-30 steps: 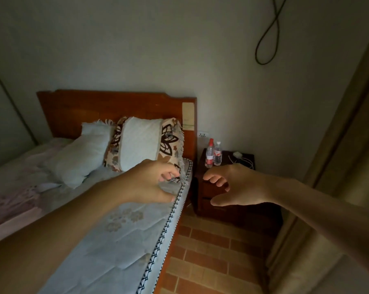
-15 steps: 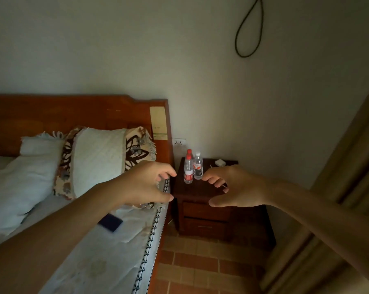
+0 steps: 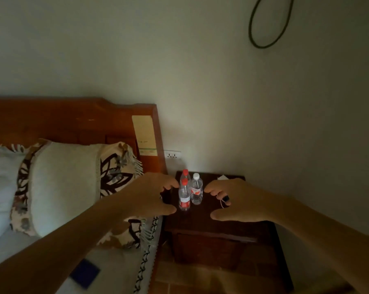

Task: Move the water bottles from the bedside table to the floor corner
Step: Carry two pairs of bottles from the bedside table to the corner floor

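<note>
Both hands are closing in versus half a second ago: left hand (image 3: 149, 198) and right hand (image 3: 240, 202), fingers spread and empty, now flanking the three water bottles (image 3: 190, 193) standing upright on the bedside table (image 3: 217, 228), so grasp looks imminent.

Three water bottles (image 3: 188, 192) on bedside table (image 3: 209, 217), between left hand (image 3: 151, 198) and right hand (image 3: 240, 202).
</note>
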`<state>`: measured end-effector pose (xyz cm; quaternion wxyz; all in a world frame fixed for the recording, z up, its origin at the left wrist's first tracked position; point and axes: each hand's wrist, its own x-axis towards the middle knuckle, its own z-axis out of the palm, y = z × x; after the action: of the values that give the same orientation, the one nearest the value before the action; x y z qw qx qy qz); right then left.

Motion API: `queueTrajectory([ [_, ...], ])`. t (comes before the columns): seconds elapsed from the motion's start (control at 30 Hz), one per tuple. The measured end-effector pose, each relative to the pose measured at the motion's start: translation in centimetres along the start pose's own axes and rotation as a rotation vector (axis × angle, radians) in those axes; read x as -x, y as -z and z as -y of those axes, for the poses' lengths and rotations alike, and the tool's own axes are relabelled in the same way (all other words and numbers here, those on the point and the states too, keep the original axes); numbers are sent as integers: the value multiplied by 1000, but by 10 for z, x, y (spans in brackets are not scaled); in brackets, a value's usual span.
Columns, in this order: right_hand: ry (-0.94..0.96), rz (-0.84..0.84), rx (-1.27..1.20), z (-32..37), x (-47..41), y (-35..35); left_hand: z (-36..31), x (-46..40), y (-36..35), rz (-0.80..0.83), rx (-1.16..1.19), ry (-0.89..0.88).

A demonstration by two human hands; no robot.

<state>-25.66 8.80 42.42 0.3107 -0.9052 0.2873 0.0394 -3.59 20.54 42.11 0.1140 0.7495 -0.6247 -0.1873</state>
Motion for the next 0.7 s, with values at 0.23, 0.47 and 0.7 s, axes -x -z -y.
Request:
queueTrajectory([
  [0.23, 90, 57, -30, -56, -121, 54, 18, -120, 3, -22, 5, 35],
  [0.47, 169, 144, -32, -96, -211, 76, 46, -193, -6, -51, 30, 119],
  [0.7, 117, 173, -63, -137, -252, 53, 76, -232, -44, -60, 48, 111],
])
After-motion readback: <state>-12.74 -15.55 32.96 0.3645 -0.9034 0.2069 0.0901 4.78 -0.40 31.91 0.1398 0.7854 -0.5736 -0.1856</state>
